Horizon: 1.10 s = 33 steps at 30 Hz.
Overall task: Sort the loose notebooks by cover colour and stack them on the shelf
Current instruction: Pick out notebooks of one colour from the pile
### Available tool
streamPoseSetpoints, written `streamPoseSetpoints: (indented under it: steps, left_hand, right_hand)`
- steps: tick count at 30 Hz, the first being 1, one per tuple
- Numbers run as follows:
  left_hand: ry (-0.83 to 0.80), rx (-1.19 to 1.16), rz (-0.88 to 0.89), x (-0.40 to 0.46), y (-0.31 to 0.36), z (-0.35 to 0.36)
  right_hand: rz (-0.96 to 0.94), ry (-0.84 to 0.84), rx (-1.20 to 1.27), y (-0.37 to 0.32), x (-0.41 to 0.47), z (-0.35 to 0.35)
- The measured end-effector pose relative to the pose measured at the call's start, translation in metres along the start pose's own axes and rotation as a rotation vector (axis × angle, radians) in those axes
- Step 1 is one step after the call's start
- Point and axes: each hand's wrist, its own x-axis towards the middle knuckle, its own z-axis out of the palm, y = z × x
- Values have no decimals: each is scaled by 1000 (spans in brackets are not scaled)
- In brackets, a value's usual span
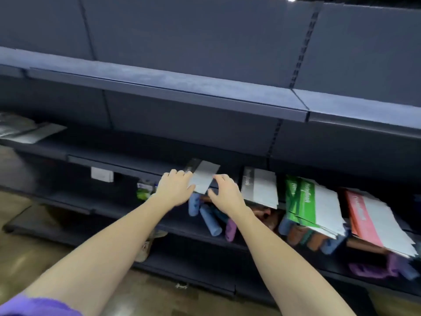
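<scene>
Dark blue metal shelving [173, 85] with slotted uprights [300, 49] stands on a glossy tan floor [29, 254].

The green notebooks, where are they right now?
In the head view the green notebooks lean in a stack on the lower shelf, right of centre, between the grey-spined notebooks and the pink notebooks.
</scene>
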Motion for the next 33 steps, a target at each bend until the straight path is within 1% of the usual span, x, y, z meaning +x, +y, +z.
streamPoseSetpoints:
  steps: [6, 9, 14, 16, 19, 22, 25, 28, 33]
  left_hand:
    - [-3, -8, -179, -51, -117, 13]
    - [13, 1, -273, -67, -161, 20]
    - [-68, -169, -422, -75, -242, 35]
    - [-70, -143, -452, -73, -278, 43]
    - [-36, -44, -473, -61, -337, 52]
    - [-30, 15, -490, -48, -393, 57]
    - [-39, 31, -493, -35, -448, 61]
    - [-28, 22, -537, -19, -503, 62]
    - [15, -8, -595, -3, -576, 66]
  right_hand:
    - [-127, -129, 51, -104, 27, 68]
    - [-172, -150, 51, -143, 43, 96]
    - [-201, -211, 78, -209, 87, 151]
    - [-219, -222, 88, -234, 109, 174]
    - [-262, -228, 108, -274, 151, 207]
    - [-263, -228, 165, -317, 191, 235]
    - [-282, -235, 215, -359, 227, 260]
    - [-304, -252, 234, -393, 268, 283]
    - [-325, -292, 228, -441, 313, 321]
